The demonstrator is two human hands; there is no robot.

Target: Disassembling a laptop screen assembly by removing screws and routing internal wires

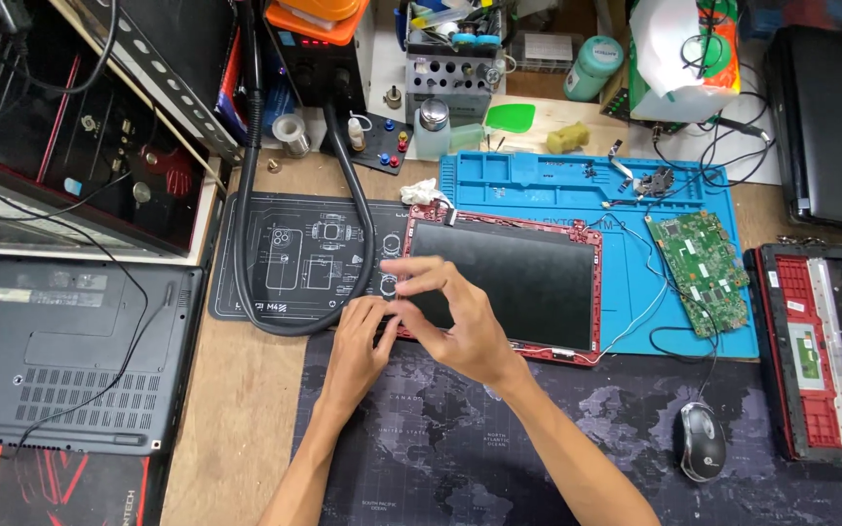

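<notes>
Screen panel (514, 282) in a red frame lies flat in the middle of the tabletop (236, 399), its dark glass facing up, its right part resting on the blue work mat (557, 185) and its near-left corner just where both hands meet. The left hand (358, 346) rests at that corner with its fingers curled down onto the frame edge, touching it; whether it pinches anything I cannot tell. The right hand (455, 312) hovers over the left part of the glass, thumb and forefinger bent toward each other and nearly closed, as if nipping something very small; what lies between them is too small to make out. To my eye, work at this corner goes best with the left hand steadying the frame flat while the right uses only fingertip pressure, kept off the glass. A thin white wire (635, 321) trails from the panel's right side toward the green circuit board (702, 271) on the mat, so the panel wants to stay put. Left of the panel a black hose (358, 224) loops over a dark printed mat (294, 258); a closed laptop (65, 351) sits at the far left edge, a mouse (701, 440) near right, and an opened red laptop base (830, 351) beyond it.
</notes>
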